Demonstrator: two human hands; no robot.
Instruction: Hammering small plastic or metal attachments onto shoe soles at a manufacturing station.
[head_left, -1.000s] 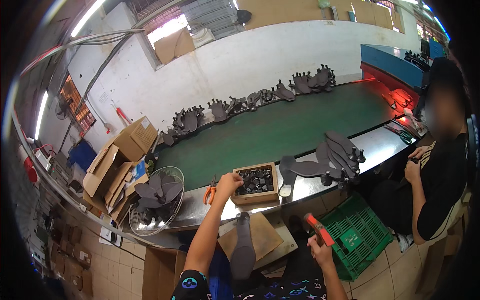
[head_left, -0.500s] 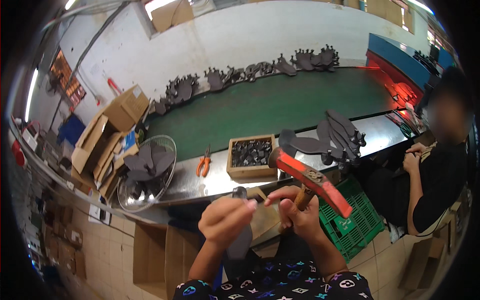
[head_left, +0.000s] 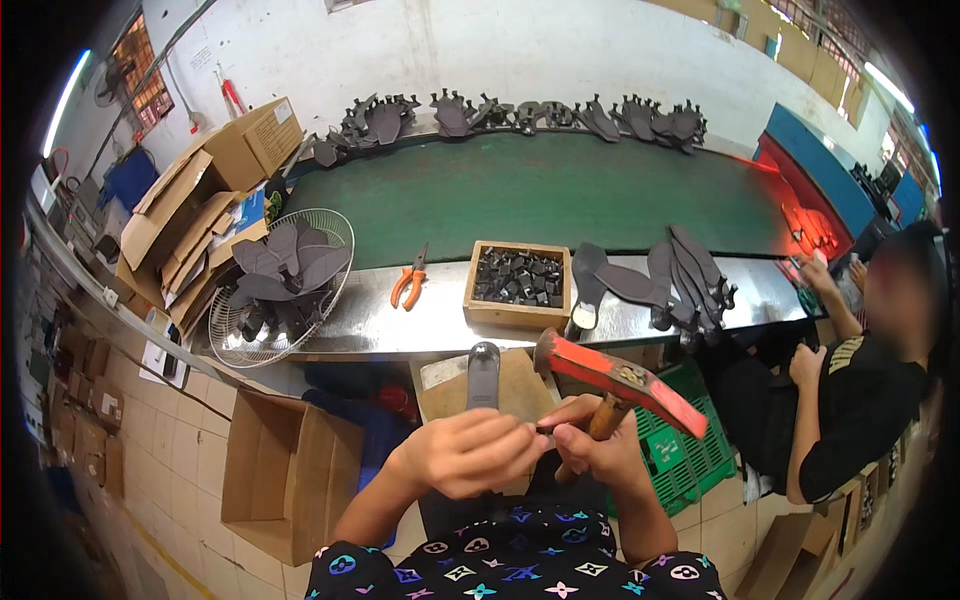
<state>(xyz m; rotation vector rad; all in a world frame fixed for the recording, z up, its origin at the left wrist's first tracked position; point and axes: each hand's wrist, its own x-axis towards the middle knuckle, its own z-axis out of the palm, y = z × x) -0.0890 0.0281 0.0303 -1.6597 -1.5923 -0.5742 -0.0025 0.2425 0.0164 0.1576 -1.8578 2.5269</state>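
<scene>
My right hand (head_left: 603, 452) is wrapped round the wooden handle of a hammer (head_left: 628, 383), whose red-painted head points up and away from me. My left hand (head_left: 478, 455) is closed in a pinch. Its fingertips meet those of my right hand, and whatever small thing lies between them cannot be made out. Just beyond the left hand, a dark shoe sole (head_left: 483, 385) rests on a worn board (head_left: 443, 388); its near part is hidden by the hand. A wooden box (head_left: 515, 315) of small black heel tips sits on the metal bench edge ahead.
Orange-handled pliers (head_left: 410, 282) and a wire basket of soles (head_left: 348, 255) are left of the box. More soles (head_left: 690, 280) lie right of it. Behind runs a green belt (head_left: 500, 200). A co-worker (head_left: 850, 380) sits at right near a green crate (head_left: 680, 450).
My left hand has lowered, its fingertips now meeting my right hand's, and the sole shows more clearly on the board. The co-worker's hand has reached toward the red-lit end. The view has shifted.
</scene>
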